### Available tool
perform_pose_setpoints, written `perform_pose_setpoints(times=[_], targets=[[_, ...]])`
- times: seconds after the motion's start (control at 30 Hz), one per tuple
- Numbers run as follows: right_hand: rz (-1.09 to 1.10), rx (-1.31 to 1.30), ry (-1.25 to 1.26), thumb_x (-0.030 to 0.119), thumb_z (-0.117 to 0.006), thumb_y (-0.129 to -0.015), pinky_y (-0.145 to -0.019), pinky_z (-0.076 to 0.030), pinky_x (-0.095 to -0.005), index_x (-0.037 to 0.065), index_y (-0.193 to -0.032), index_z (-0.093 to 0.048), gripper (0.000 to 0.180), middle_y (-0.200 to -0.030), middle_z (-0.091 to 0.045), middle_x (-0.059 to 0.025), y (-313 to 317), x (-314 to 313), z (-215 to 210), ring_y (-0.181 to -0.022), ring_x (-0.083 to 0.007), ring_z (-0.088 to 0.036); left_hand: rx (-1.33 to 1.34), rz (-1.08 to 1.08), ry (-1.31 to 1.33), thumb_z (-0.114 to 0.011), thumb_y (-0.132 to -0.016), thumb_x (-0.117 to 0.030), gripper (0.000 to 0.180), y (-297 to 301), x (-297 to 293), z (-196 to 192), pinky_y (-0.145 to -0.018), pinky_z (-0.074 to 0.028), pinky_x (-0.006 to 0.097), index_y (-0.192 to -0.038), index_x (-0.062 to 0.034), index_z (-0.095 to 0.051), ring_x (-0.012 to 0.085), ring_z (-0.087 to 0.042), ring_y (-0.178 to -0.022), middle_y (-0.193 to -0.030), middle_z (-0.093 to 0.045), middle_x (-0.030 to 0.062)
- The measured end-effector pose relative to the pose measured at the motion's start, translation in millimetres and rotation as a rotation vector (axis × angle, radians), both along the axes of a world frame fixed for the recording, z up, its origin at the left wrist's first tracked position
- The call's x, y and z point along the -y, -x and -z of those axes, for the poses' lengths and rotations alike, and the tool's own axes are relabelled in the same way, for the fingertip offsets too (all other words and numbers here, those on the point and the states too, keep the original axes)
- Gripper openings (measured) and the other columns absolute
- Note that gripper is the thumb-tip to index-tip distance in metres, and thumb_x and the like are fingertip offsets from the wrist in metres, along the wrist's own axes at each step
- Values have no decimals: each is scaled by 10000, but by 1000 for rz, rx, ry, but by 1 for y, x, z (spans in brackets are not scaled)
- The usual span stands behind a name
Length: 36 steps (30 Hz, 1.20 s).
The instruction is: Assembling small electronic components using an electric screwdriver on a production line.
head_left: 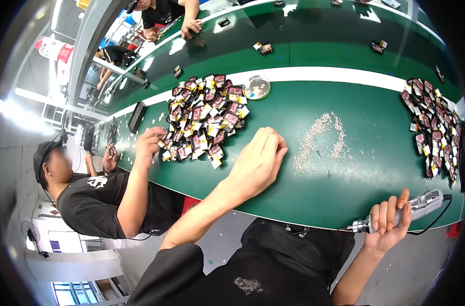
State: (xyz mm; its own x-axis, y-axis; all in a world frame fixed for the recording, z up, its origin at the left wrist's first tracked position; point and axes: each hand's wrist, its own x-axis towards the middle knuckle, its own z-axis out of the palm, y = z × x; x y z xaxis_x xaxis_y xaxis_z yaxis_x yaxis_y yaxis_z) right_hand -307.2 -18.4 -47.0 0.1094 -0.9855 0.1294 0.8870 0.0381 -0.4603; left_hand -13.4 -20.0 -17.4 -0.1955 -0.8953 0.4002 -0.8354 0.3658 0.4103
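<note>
My right hand point(388, 220) is wrapped round a grey electric screwdriver point(425, 203) at the table's near edge. Its bit points left and its black cord trails off to the right. Over the green table my left hand point(260, 160) is closed, fingertips pressed together; whatever may be between them is hidden. Just right of that hand lies a loose spread of tiny silvery screws point(314, 140). Beyond it to the left is a heap of small black parts point(207, 115) with reddish faces and white and yellow tabs.
A second heap of such parts point(436, 132) lies at the right end. A round clear dish point(256, 87) holds small pieces near a white strip. At left, a co-worker's hand point(149, 145) reaches the first heap. Parts point(265, 49) sit on the farther green belt, with other people beyond.
</note>
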Motion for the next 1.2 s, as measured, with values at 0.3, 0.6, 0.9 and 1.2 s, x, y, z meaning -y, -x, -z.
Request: perform_pose_setpoints(times=[0.3, 0.6, 0.9, 1.2], targets=[[35, 217, 66, 294, -383, -998, -465, -367, -276, 75, -917, -449, 244, -514, -370, 15, -34, 4, -48, -386, -97, -345, -1185, 155, -450, -522, -922, -54, 86, 67, -58, -1, -659, -399, 259, -881, 5, -475, 142, -462, -718, -860, -496, 102], [94, 180, 120, 237, -506, -946, -443, -335, -236, 45, -876, -490, 205, -514, -369, 30, -46, 1, -63, -396, -72, -340, -1483, 276, -559, -503, -956, -114, 158, 89, -60, 9, -607, -393, 217, -866, 15, -519, 90, -462, -664, -833, -527, 90], [84, 178, 95, 237, -514, -941, -439, -333, -230, 48, -875, -494, 201, -510, -367, 34, -42, -3, -59, -396, -69, -343, -1486, 312, -604, -500, -954, -95, 151, 90, -63, 7, -608, -397, 216, -858, 19, -522, 87, -466, -665, -832, -531, 82], [127, 115, 117, 237, -505, -945, -436, -325, -229, 43, -877, -501, 206, -511, -366, 35, -37, -6, -54, -398, -65, -338, -867, 82, -174, -600, -787, 97, 82, 105, -68, 7, -541, -412, 266, -798, 37, -545, 180, -503, -605, -729, -568, 106]])
